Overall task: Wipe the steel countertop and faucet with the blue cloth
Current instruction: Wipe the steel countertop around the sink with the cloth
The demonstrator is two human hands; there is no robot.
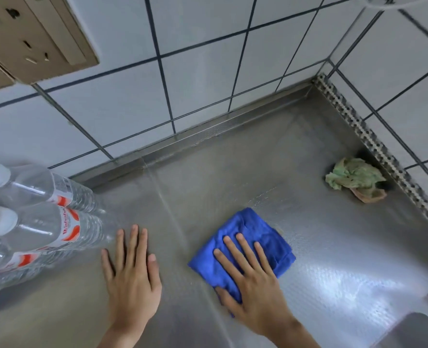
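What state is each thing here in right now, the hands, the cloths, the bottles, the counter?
right hand: flat, fingers spread, pressing on the blue cloth
left hand: flat on the bare steel, holding nothing
blue cloth: folded, lying flat on the counter
green rag: crumpled, against the right wall
water bottles: capped, clustered at the left
steel countertop: shiny, a seam running between the hands
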